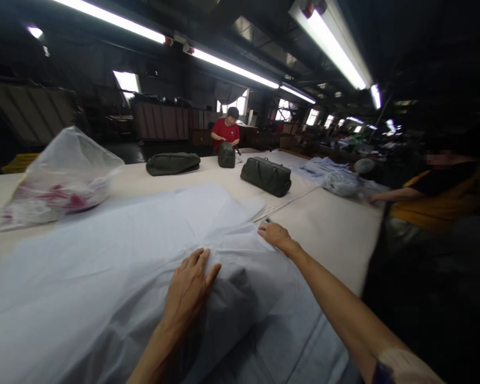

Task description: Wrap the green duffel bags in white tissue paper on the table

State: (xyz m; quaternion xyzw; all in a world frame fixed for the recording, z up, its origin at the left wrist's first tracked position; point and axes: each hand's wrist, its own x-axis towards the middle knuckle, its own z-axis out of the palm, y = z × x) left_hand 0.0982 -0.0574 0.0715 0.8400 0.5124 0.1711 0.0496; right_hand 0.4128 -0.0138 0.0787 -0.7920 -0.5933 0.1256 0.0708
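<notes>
A large, thin whitish sheet (pixel 176 213), creased and partly see-through, is spread over the near side of the table. My left hand (pixel 190 280) presses on it with the fingers stretched out. Beside that hand, a dark bulky shape (pixel 236 290) shows through the sheet; its kind is hidden. My right hand (pixel 275 234) is closed at the sheet's right edge. A small grey and dark object (pixel 268 220) pokes out by its fingers, too small to name.
Several dark green bags stand farther back, among them a long one (pixel 266 176) and a flatter one (pixel 173 164). A clear plastic bag (pixel 74 176) with red contents sits left. One person in red (pixel 226 130) works across the pale table (pixel 336 229); another person (pixel 436 186) stands right.
</notes>
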